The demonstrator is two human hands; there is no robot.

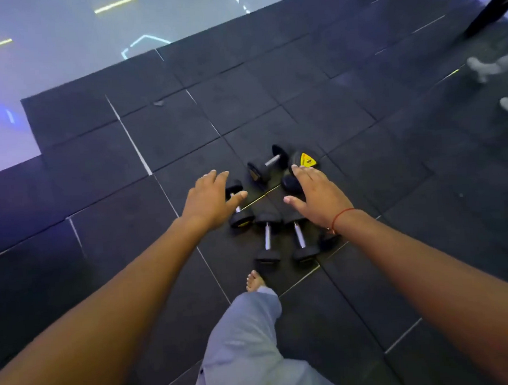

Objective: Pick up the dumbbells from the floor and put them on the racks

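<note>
Several black dumbbells with chrome handles lie clustered on the dark rubber floor. My left hand (210, 196) hovers open over a small dumbbell (238, 208) with a yellow end cap. My right hand (317, 195) is spread open above a larger dumbbell (302, 164) marked 10 on a yellow label, partly hiding it. Two more dumbbells lie side by side nearer me, the left one (267, 239) and the right one (300, 237). Another dumbbell (267, 163) lies farther back. Neither hand touches a dumbbell. No rack is visible.
My bare foot (254, 280) and grey trouser leg (248, 339) stand just behind the cluster. A glossy lit floor (62, 40) borders the mats at upper left. Blurred grey shapes (487, 68) and a dark post (490, 9) sit at the right edge.
</note>
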